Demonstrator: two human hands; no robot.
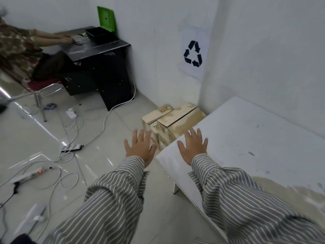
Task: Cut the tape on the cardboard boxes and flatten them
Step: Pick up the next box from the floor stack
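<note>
Hovering spread and empty, left hand (140, 147) and right hand (193, 145) face light, stiff cardboard boxes (168, 120); grip flap edges.

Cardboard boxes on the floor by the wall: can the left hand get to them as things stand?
Probably yes. The left hand is open and empty, held out over the floor just short of the cardboard boxes, with nothing between them. The white table edge lies to its right, under the right hand.
</note>
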